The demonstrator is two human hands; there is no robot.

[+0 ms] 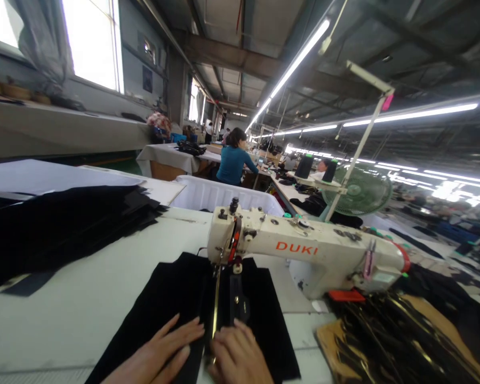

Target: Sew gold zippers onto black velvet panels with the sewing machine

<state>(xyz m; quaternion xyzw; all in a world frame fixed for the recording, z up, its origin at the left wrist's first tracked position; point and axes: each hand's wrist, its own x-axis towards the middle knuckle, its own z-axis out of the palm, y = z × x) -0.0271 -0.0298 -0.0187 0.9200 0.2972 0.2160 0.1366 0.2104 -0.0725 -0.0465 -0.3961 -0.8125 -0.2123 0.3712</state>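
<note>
Black fabric (164, 298) lies on the white sewing table and runs under the needle area of a cream sewing machine (280, 240) marked DUKI. Along the fabric's middle, a zipper (216, 301) with gold-coloured teeth leads up to the presser foot. My left hand (160, 346) rests flat on the fabric to the left of the zipper, fingers stretched out and holding nothing. Bent fingers of my right hand (240, 349) are closed over the zipper's near end and press at its right side. Their undersides are hidden.
A stack of black fabric pieces (72, 229) lies at left. Dark strips with gold edges (388, 341) are heaped at right. A white bin (240, 197) stands behind the machine, near thread cones (304, 166) and a green fan (358, 189). A person in blue (234, 162) works farther back.
</note>
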